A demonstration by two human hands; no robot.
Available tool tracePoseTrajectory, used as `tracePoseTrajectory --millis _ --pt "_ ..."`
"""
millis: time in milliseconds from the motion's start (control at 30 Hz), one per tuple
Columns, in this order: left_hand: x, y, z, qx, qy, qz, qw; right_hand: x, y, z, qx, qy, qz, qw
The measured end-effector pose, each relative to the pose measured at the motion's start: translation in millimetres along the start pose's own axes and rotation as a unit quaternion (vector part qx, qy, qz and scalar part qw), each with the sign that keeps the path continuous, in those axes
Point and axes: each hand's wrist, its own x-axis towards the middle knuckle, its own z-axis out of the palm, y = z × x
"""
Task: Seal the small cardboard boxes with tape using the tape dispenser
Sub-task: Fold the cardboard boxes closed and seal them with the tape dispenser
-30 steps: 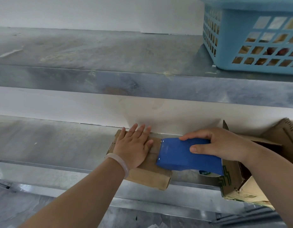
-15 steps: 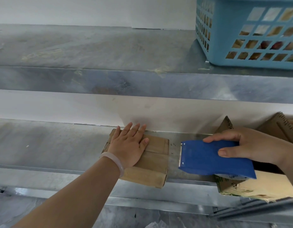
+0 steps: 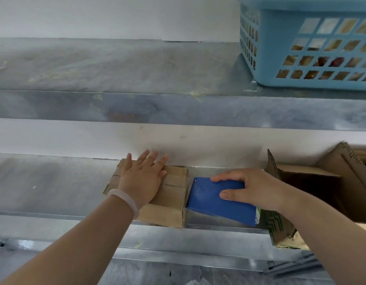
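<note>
Sealing looks to be under way on one box, not finished; the small cardboard box (image 3: 169, 202) lies on the lower shelf (image 3: 54, 182) near its front edge, flaps folded shut, with a seam line running across the top. Whether a strip of tape already covers that seam cannot be told; no shine or loose tape end shows clearly.

The left hand (image 3: 141, 179) lies flat on the lid, fingers straight and spread, its grip open, pressing the flaps down rather than holding anything; a pale bracelet (image 3: 124, 200) sits on that wrist.

The right hand (image 3: 254, 188) has its grip closed around the blue tape dispenser (image 3: 209, 200), fingers over the top and thumb on the near side; the dispenser's front edge sits right against the box's right side, low, at the shelf; that is where a strip would begin or end.

Left to do, by my reading: lay or finish the strip across the seam, cut it, and rub it flat. To the right a larger open carton (image 3: 297, 171) stands with its flaps up, unsealed; a blue basket (image 3: 276, 48) on the upper shelf holds things too hidden to name, so how many boxes remain is unclear.
</note>
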Motion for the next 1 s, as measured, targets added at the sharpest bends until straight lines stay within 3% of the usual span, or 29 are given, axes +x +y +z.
tracePoseTrajectory --millis 133,300,633,1000 --pt "2 17 6 -0.126 -0.003 -0.031 0.992 6 -3 11 0.008 0.009 -0.012 1.000" --pt "0 17 12 -0.065 -0.022 -0.021 0.997 3 1 17 0.028 0.008 0.004 1.000" --pt "3 14 11 -0.065 -0.044 -0.013 0.997 -26 8 -14 0.061 0.011 0.018 0.998" --pt "3 15 14 -0.061 -0.033 -0.010 0.998 -9 -28 15 -0.104 0.030 0.046 0.993"
